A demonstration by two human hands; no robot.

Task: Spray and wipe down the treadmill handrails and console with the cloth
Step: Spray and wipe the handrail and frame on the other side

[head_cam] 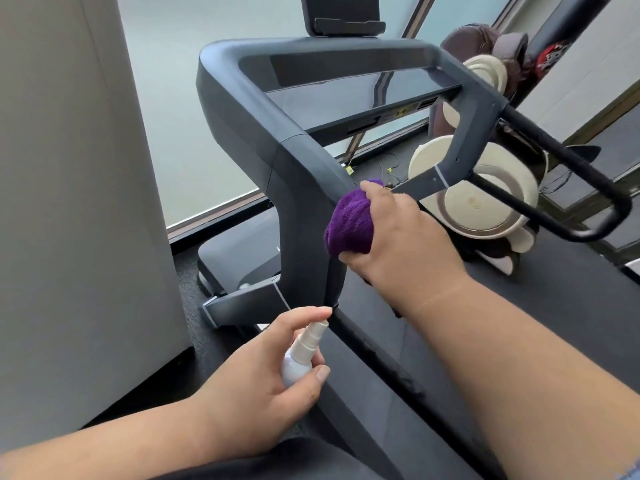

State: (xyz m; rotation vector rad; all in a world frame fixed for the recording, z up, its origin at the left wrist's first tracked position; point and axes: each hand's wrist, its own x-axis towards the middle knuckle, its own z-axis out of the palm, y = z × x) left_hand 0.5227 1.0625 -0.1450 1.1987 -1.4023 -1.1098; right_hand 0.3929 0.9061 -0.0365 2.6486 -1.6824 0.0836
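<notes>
My right hand [398,233] gripped bunched purple cloth [349,223], pressed against treadmill's left upright [304,202] below console [346,67]. My left hand [263,372] clasped white spray bottle [301,351], index finger on nozzle.

You've got a broad pale pillar [69,202] filling the left side. Frosted window panels [166,109] run behind, framed in brown, daylight coming through them soft and even. Dark floor [194,268] under you. Brown-and-cream massage chair [485,188] sits at right, near the window. Thin cables [388,168] trail on the floor by the window base.
</notes>
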